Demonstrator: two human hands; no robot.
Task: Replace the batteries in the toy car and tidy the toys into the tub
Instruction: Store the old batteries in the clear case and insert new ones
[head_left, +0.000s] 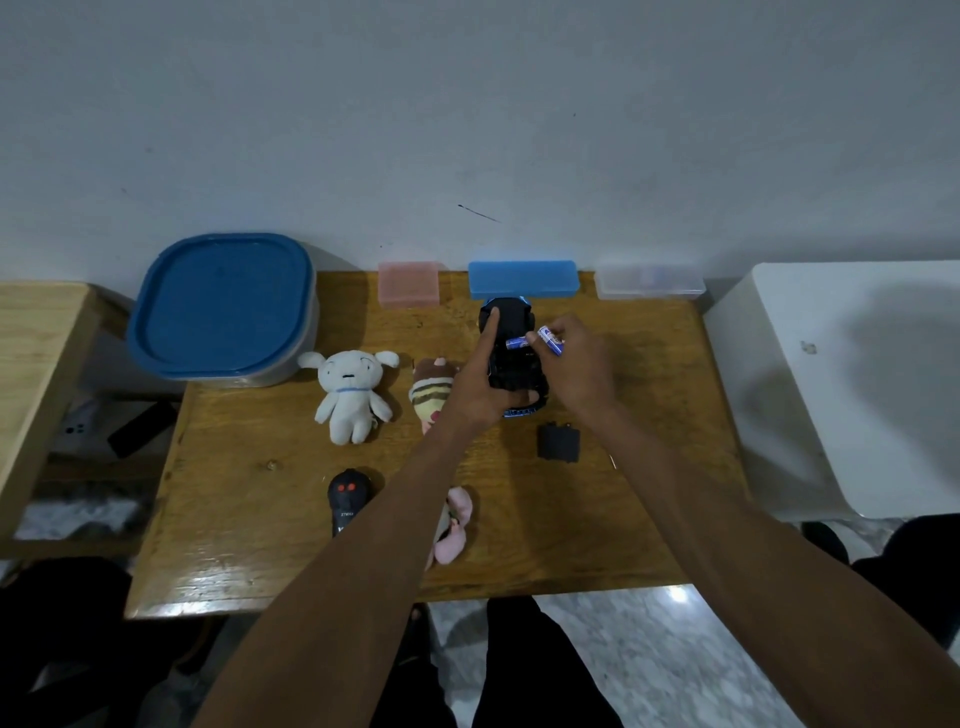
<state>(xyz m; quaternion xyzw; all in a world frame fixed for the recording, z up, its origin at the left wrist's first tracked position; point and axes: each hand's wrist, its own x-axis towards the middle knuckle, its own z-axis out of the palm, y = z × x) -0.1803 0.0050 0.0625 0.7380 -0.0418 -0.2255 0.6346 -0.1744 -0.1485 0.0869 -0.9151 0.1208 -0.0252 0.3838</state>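
Note:
The black toy car (511, 364) lies upside down on the wooden table (260, 519), blue trim showing at both ends. My left hand (480, 382) grips it from the left, index finger stretched along its side. My right hand (576, 364) pinches a blue battery (550, 340) just above the car's open underside. A second blue battery (517, 342) lies in the compartment. The black battery cover (558, 441) rests on the table in front of the car. The tub (223, 309), grey with a blue lid on, stands at the back left.
A white plush dog (350, 392), a striped plush (431, 395), a pink plush (452, 525) and a black remote (348, 499) lie on the table. Pink (409, 283), blue (522, 279) and clear (649, 280) boxes line the wall. A white unit (841, 384) stands right.

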